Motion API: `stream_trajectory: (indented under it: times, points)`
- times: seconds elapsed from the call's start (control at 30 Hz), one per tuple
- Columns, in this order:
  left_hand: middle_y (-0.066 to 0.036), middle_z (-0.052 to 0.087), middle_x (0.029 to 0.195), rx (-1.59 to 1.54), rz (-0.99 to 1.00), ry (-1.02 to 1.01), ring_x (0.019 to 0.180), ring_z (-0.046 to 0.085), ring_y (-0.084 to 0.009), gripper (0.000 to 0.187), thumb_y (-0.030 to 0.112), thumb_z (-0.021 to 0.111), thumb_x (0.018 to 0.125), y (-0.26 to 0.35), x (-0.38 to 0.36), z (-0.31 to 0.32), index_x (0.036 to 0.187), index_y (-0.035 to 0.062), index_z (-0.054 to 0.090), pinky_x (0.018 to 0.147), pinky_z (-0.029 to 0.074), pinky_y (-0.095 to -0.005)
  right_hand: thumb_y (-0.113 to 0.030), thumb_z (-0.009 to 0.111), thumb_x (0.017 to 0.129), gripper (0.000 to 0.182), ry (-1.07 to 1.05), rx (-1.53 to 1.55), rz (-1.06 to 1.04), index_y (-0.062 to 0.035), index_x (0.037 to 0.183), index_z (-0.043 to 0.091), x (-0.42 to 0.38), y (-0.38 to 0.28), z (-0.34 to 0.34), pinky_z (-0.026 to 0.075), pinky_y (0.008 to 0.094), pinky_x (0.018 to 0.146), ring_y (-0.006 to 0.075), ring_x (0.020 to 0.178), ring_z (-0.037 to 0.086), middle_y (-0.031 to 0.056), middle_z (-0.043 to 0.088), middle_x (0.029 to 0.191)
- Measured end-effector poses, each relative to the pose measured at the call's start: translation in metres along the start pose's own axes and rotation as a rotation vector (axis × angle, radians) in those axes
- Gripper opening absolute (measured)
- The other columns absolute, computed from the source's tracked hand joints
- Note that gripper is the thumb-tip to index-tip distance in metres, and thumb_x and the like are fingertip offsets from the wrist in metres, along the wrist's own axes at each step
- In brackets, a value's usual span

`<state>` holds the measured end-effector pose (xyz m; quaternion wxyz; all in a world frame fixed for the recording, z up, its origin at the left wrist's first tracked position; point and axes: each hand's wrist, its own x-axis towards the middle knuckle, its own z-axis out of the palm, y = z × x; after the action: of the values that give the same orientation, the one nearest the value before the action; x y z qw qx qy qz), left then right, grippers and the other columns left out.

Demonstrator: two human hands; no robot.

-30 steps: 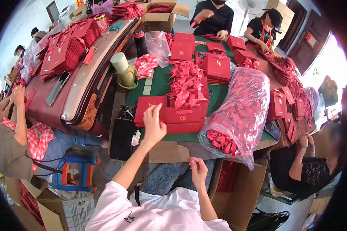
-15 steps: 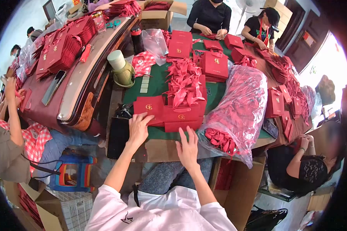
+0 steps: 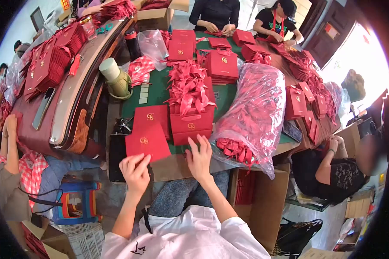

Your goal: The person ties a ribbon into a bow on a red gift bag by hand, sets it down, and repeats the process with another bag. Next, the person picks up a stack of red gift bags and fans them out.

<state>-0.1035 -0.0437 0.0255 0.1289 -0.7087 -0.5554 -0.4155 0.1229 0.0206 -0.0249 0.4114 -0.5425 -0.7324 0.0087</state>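
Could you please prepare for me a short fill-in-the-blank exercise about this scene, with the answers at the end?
The left hand holds a flat red piece bearing a ____-coloured emblem.
The large clear bag lies to the ____ of the right hand.
The tabletop beneath this bag is coloured ____.

Missing words: gold; right; green.

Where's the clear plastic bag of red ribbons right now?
In the head view, the plastic bag lies right of centre on the green tabletop, beyond and right of the right hand, with the dark smartphone along its right side.
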Motion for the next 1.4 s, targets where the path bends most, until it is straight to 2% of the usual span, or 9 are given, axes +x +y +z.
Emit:
stream_trajectory:
  times: [0.17,0.43,0.77,0.9,0.97,1.03,1.13,1.27,1.4]
  points:
    - [-0.004,0.066,0.102,-0.113,0.099,-0.031,0.093,0.060,-0.0266,0.028,0.001,0.071,0.075,0.028,-0.051,0.002,0.098,0.0158,0.076,0.082,0.045,-0.0415,0.001,0.067,0.083,0.020,0.189,0.038,0.191,-0.0048,0.101,0.067,-0.030,0.026,-0.038,0.047,0.0456,0.089,0.0358,0.099,0.058,0.0172,0.060,0.103]
    - [0.000,0.063,0.109,-0.237,0.208,-0.252,0.101,0.057,-0.0237,0.041,0.005,0.067,0.069,0.045,-0.090,0.028,0.106,0.0198,0.076,0.087,0.041,-0.0407,-0.009,0.067,0.086,0.015,0.082,-0.280,0.299,-0.0113,0.101,0.068,-0.040,0.079,-0.072,0.045,0.0452,0.082,0.0331,0.093,0.055,0.0117,0.056,0.099]
    - [-0.004,0.064,0.110,-0.380,0.042,-0.526,0.104,0.057,-0.0251,0.035,0.012,0.068,0.075,0.059,-0.055,0.026,0.109,0.0154,0.074,0.090,0.039,-0.0397,0.003,0.067,0.080,0.021,-0.019,0.234,0.083,-0.0053,0.099,0.069,-0.054,0.002,-0.060,0.053,0.0414,0.077,0.0324,0.091,0.064,0.0137,0.064,0.099]
    - [-0.005,0.066,0.087,-0.436,-0.188,-0.580,0.087,0.061,-0.0203,0.019,0.023,0.063,0.092,0.057,-0.045,0.046,0.099,0.0075,0.072,0.083,0.044,-0.0337,-0.002,0.071,0.077,0.028,-0.112,0.287,-0.021,-0.0082,0.104,0.069,-0.064,-0.023,-0.053,0.053,0.0390,0.079,0.0289,0.091,0.065,0.0092,0.066,0.100]
    - [-0.006,0.067,0.086,-0.944,-0.835,-0.733,0.083,0.063,-0.0153,0.028,0.029,0.058,0.099,0.056,-0.045,0.057,0.099,0.0037,0.070,0.077,0.046,-0.0336,-0.003,0.071,0.076,0.028,-0.125,0.293,-0.059,-0.0081,0.103,0.069,-0.070,-0.028,-0.051,0.053,0.0388,0.080,0.0280,0.092,0.065,0.0080,0.066,0.100]
    - [-0.004,0.069,0.089,-1.009,-0.877,-0.700,0.083,0.062,-0.0093,0.033,0.031,0.055,0.103,0.055,-0.042,0.063,0.100,0.0020,0.069,0.072,0.047,-0.0300,-0.004,0.072,0.075,0.027,-0.175,0.290,-0.142,-0.0078,0.101,0.068,-0.071,-0.036,-0.054,0.053,0.0388,0.081,0.0269,0.092,0.065,0.0074,0.066,0.100]
    - [-0.006,0.070,0.101,-1.315,-0.946,-0.912,0.097,0.063,-0.0094,0.032,0.026,0.055,0.104,0.055,-0.034,0.066,0.118,-0.0012,0.064,0.087,0.049,-0.0232,-0.002,0.073,0.071,0.026,-0.188,0.341,-0.160,-0.0078,0.096,0.068,-0.071,-0.039,-0.054,0.053,0.0402,0.083,0.0274,0.092,0.065,0.0079,0.067,0.099]
    - [-0.004,0.069,0.099,-1.377,-0.974,-0.828,0.094,0.064,-0.0097,0.029,0.022,0.057,0.102,0.054,-0.031,0.073,0.119,-0.0004,0.063,0.087,0.050,-0.0246,-0.002,0.074,0.069,0.024,-0.306,0.417,-0.222,-0.0079,0.091,0.067,-0.073,-0.040,-0.064,0.052,0.0410,0.086,0.0288,0.094,0.065,0.0087,0.067,0.099]
    - [-0.002,0.065,0.090,-1.603,-1.207,-0.768,0.084,0.064,-0.0127,0.027,0.020,0.057,0.102,0.044,-0.018,0.077,0.121,0.0024,0.061,0.082,0.052,-0.0284,-0.006,0.074,0.070,0.021,-0.490,0.633,-0.092,-0.0082,0.088,0.065,-0.074,-0.036,-0.079,0.051,0.0417,0.086,0.0301,0.095,0.062,0.0095,0.064,0.101]
